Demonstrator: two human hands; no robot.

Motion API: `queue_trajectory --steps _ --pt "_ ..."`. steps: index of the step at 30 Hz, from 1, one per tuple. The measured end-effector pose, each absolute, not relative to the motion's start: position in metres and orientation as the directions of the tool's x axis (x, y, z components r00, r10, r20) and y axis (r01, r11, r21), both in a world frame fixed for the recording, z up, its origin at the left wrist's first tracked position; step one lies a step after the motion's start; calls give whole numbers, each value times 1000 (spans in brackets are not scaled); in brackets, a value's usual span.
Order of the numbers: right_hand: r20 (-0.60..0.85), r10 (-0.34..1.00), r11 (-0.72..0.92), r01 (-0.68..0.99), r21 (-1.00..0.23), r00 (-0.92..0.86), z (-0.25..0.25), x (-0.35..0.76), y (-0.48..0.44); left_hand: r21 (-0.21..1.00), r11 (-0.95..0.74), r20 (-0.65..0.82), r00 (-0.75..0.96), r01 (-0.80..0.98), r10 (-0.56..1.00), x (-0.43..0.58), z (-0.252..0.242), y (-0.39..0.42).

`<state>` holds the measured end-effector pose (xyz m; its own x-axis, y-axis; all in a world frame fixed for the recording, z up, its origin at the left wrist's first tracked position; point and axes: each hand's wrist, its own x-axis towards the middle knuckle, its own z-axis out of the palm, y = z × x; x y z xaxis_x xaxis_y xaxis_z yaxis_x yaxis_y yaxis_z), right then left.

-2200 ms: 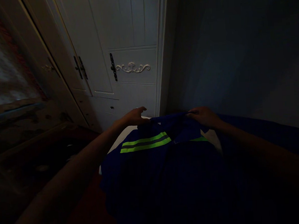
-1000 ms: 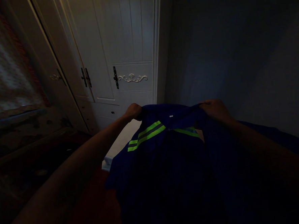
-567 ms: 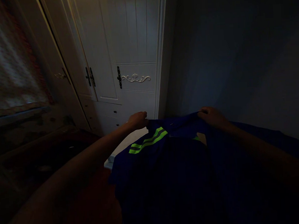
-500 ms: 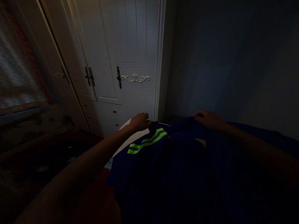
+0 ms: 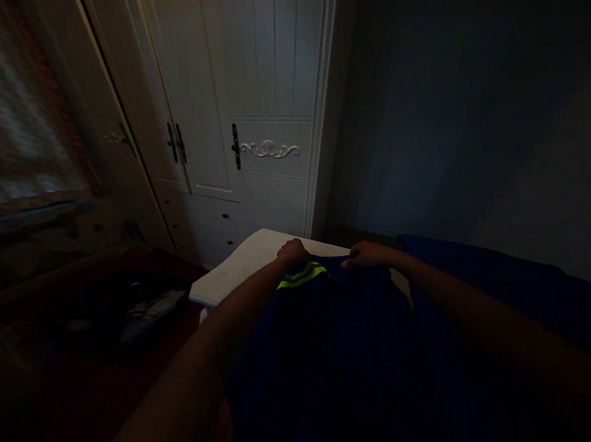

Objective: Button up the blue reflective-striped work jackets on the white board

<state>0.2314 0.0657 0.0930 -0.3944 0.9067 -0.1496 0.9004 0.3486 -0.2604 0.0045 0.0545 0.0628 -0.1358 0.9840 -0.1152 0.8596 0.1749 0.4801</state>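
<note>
A dark blue shirt (image 5: pixel 333 339) with bright green stripes hangs from both my hands at its upper edge. My left hand (image 5: pixel 293 250) is closed on the cloth just above the stripes. To its right, my right hand (image 5: pixel 370 254) pinches the same edge, fingers curled over it. Behind and to the left of the shirt is a small white table (image 5: pixel 242 261), partly covered by the cloth and my left arm. The shirt's lower part fades into deep shadow, so its folds cannot be made out.
A white wardrobe (image 5: pixel 274 195) with dark handles stands ahead. Dark blue fabric (image 5: pixel 488 262) spreads along the right side. On the red floor at left lies a dark heap (image 5: pixel 151 313) with a paler patch. A patterned curtain (image 5: pixel 19 124) hangs at far left.
My hands have come closer together, the right one moving left and slightly down. The shirt's upper edge has lowered and bunched, and more of the white tabletop shows.
</note>
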Motion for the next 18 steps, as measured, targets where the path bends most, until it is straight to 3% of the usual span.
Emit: queue_trajectory --steps 9,15,18 --pt "136 888 458 867 -197 -439 83 224 81 735 105 -68 -82 670 994 -36 69 28" --pt "317 829 543 798 -263 -460 105 230 78 658 157 -165 -63 736 984 -76 79 4" --pt "391 782 609 730 -312 -485 116 225 64 511 26 -12 -23 859 1000 -73 91 -2"
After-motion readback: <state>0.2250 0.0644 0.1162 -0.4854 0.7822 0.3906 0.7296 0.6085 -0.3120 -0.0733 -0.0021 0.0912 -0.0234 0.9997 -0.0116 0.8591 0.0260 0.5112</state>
